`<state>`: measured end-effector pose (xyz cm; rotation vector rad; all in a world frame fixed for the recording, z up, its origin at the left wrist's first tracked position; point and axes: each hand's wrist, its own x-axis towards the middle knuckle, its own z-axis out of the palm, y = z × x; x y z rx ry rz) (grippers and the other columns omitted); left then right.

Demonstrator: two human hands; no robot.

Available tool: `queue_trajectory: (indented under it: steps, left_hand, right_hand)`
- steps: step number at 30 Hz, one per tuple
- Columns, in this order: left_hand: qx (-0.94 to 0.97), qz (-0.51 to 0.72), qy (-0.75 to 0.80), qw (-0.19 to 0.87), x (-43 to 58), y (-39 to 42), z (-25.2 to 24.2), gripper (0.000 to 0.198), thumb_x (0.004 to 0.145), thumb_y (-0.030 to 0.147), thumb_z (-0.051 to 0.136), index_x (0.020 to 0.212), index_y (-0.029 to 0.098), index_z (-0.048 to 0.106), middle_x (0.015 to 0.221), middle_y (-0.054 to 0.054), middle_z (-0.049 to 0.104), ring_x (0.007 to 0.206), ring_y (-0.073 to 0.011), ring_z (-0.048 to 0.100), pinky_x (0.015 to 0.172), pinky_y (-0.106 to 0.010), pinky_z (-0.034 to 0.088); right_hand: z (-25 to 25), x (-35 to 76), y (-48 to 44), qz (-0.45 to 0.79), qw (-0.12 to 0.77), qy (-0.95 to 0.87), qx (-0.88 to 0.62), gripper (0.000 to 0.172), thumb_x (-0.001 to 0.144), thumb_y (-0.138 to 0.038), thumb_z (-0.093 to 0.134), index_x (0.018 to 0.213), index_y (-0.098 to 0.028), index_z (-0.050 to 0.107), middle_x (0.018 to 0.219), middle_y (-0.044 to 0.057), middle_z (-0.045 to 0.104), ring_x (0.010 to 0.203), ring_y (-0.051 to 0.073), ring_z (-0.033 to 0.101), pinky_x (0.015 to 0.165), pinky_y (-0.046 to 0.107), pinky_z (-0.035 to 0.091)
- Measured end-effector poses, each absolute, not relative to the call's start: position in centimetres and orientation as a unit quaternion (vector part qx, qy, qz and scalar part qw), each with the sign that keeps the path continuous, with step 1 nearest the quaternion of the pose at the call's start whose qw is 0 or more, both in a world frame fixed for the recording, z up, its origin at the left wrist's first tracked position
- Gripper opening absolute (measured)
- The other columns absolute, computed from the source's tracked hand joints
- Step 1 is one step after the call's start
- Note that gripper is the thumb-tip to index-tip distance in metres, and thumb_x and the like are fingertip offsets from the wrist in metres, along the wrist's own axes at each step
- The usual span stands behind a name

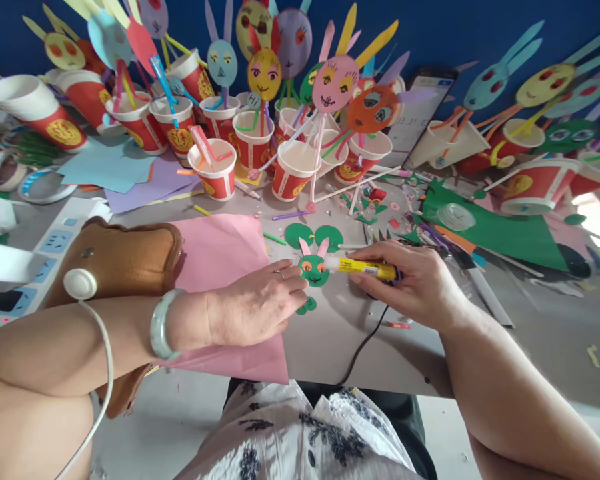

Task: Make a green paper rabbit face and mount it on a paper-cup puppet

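A small green paper rabbit face (314, 272) with pink ears and orange eyes lies on the grey table. My left hand (260, 300) bends over the pink paper sheet (220, 247), its fingers close together and their tips at the face's left edge; the thumb is hidden. From the right, my right hand (410, 280) grips a yellow glue stick (365, 268), whose pale tip points at the face's right edge. Two green paper circles (300, 237) lie just behind the face. Small green paper pieces (309, 305) lie in front, partly under my left fingers.
Paper cups (211, 177) with straw-legged paper rabbits crowd the back. At left are a brown pouch (125, 260) and a power strip (45, 260). Green paper (510, 227) and scraps (380, 203) lie at right. A black cable (365, 343) runs over the front edge.
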<state>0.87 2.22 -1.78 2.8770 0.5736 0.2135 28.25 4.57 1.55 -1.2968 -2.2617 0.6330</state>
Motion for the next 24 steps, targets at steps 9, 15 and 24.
queue_trajectory:
  steps: [9,15,24]
  left_hand:
    - [0.973,0.091,0.194,0.085,1.0,1.9,-1.2,0.02,0.09,0.007,0.053,0.098,0.017,0.068,0.112,-0.011,0.069,0.115,-0.026,0.061,0.118,-0.043,0.037]
    - [0.974,0.084,0.197,0.074,1.1,1.8,-1.3,0.023,0.092,0.006,0.049,0.101,0.014,0.069,0.118,-0.015,0.07,0.117,-0.0264,0.063,0.117,-0.045,0.039]
    - [0.972,0.079,0.206,0.085,1.0,1.8,-1.2,0.025,0.093,0.007,0.048,0.102,0.017,0.07,0.116,-0.011,0.071,0.118,-0.024,0.062,0.117,-0.042,0.038]
  right_hand:
    - [-0.2,27.4,4.5,0.244,0.227,-0.834,-0.439,0.01,0.08,-0.041,0.067,0.084,-0.033,0.064,0.078,0.004,0.071,0.078,0.026,0.069,0.067,0.04,0.057]
    - [-1.2,27.3,5.0,0.24,0.202,-0.859,-0.404,0.01,0.078,-0.041,0.068,0.08,-0.033,0.063,0.071,0.005,0.067,0.083,0.027,0.067,0.075,0.042,0.057]
    - [-1.6,27.0,5.4,0.236,0.193,-0.869,-0.39,0.014,0.081,-0.047,0.068,0.078,-0.034,0.064,0.066,0.001,0.065,0.064,0.023,0.059,0.087,0.05,0.054]
